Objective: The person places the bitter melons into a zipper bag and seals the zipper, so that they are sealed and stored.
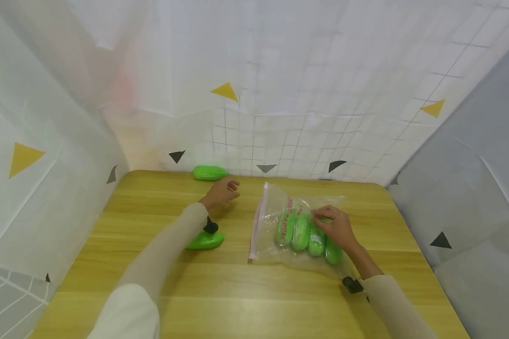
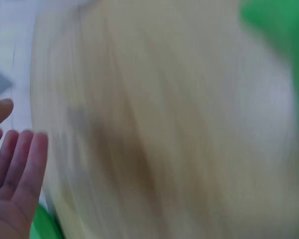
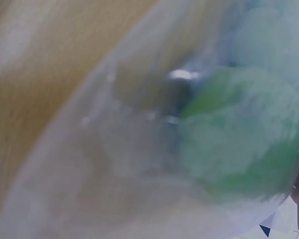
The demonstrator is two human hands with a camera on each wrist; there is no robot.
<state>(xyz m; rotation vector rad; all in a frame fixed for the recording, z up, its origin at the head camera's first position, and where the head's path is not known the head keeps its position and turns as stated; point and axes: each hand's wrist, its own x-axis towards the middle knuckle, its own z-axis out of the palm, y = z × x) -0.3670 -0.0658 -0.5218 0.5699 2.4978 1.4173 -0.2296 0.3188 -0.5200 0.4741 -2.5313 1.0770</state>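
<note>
A clear zip bag (image 1: 258,230) with red lettering lies on the table, and several green cucumber-like pieces (image 1: 300,233) are side by side inside it. My right hand (image 1: 337,228) is over the bag's right part, its bent fingers pinching the film near the upper ends of the pieces. In the right wrist view the film and a rounded green end (image 3: 239,139) fill much of the picture, with the fingertips mostly out of sight. My left hand (image 1: 221,192) holds nothing, fingers extended in the left wrist view. Just beyond it lies a loose green cucumber-like piece (image 1: 209,173).
Another green piece (image 1: 206,240) lies below the left wrist, partly covered by the sleeve and black wrist camera (image 1: 210,226). The wooden table (image 1: 237,301) meets a white sheet wall (image 1: 280,94) at the back, with more sheeting on both sides.
</note>
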